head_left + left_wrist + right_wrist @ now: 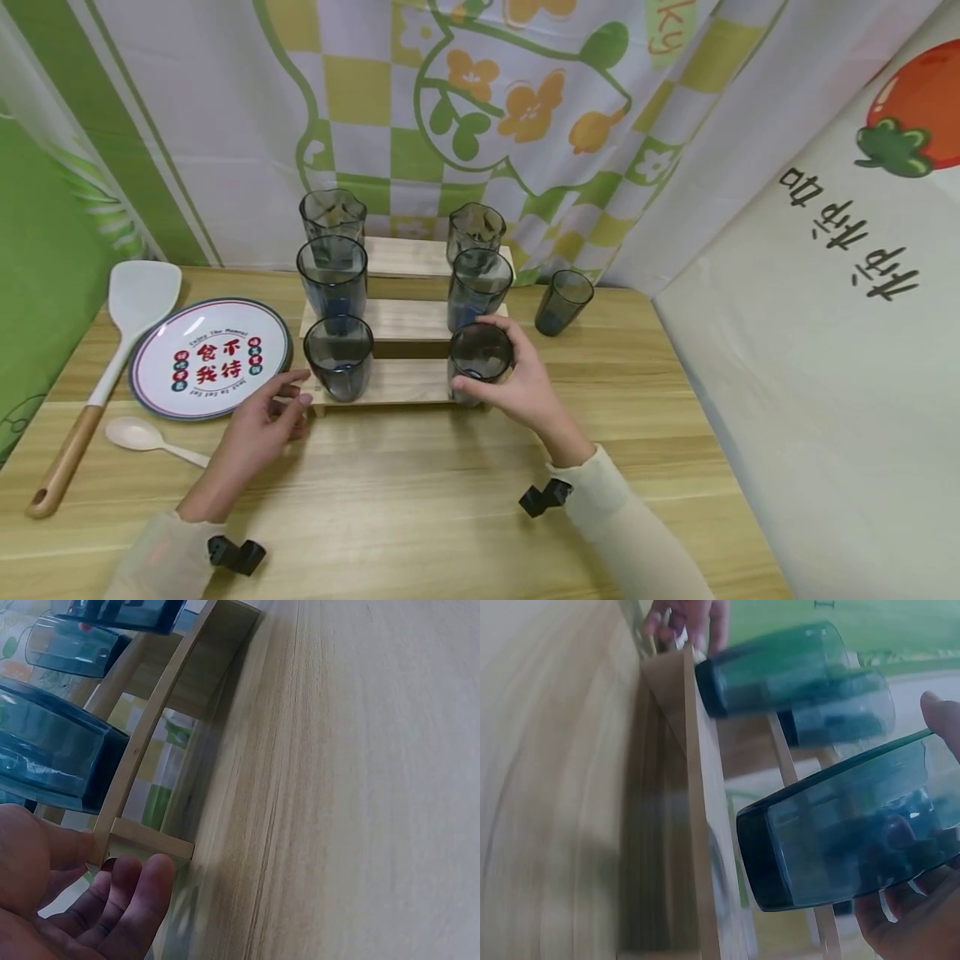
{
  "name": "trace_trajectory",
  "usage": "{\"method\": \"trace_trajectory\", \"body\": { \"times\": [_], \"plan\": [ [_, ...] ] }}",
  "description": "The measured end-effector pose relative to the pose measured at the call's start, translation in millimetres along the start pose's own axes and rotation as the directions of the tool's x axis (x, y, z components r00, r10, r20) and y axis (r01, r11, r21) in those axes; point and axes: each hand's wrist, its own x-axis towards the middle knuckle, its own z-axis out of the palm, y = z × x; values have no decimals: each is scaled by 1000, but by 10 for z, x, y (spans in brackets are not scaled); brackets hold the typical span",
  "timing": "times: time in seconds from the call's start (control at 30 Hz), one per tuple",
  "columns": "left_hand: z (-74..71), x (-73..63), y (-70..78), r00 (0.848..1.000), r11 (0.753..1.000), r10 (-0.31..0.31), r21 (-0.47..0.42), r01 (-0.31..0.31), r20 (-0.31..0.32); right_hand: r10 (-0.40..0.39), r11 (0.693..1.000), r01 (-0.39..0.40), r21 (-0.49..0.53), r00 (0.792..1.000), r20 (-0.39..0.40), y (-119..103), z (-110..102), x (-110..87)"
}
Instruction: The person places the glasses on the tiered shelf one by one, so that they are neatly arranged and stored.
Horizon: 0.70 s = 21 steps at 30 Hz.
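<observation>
My right hand (517,383) grips a smoky blue-grey drinking glass (480,358), thumb on the near side and fingers round the far side. The glass is upright at the right end of the lowest tier of a three-tier wooden rack (408,379). In the right wrist view its dark base (761,862) is close over that tier. My left hand (258,425) pinches the left end of the same tier, thumb on the board and fingers curled beside the end leg (154,840). Another glass (339,358) stands near the left hand.
Further glasses stand at both ends of the middle and top tiers, including a wavy-rimmed glass (333,217). One glass (564,302) stands on the table right of the rack. Left lie a printed plate (210,358), a white spatula (142,296) and a spoon (135,433). A curtain (360,108) hangs behind.
</observation>
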Motion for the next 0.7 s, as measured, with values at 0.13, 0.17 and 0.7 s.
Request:
{"method": "trace_trajectory", "body": {
  "times": [0.13, 0.17, 0.7],
  "plan": [
    [1, -3, -1, 1000, 1000, -2, 6, 2, -2, -8, 999, 6, 42, 999, 34, 107, 162, 63],
    [2, -3, -3, 1000, 1000, -1, 9, 1, -1, -13, 999, 11, 47, 999, 42, 110, 203, 78],
    [2, -6, 2, 1000, 1000, 18, -3, -18, -5, 32, 998, -35, 49, 998, 55, 86, 577, 257]
  ]
}}
